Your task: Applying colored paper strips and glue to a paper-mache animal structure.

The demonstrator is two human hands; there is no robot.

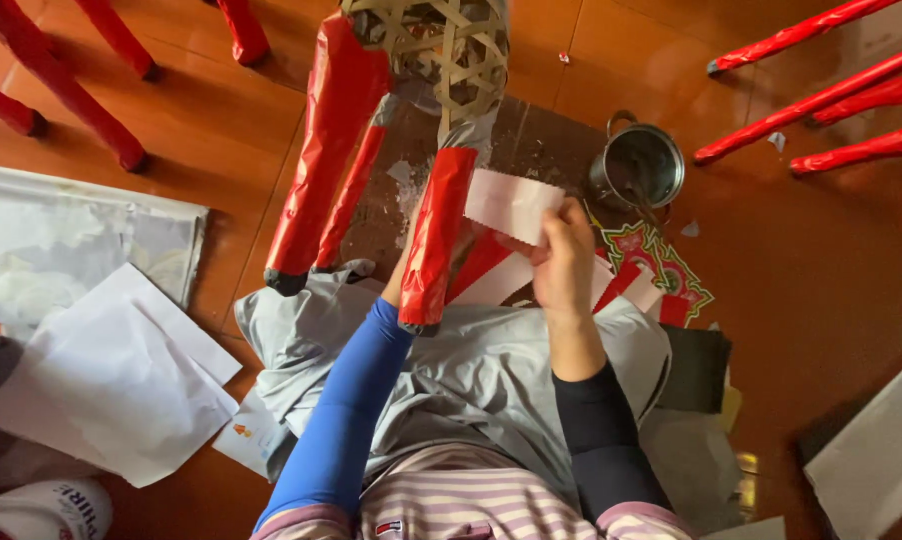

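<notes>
Two hands work together: the right hand pinches a white paper strip; laying it smoothly beside the red-wrapped leg seems wise. The left hand's grip cannot be told.

Bare floor lies open rightward; red-wrapped legs and pot crowd ahead.

white round container, bottom-left corner
</notes>
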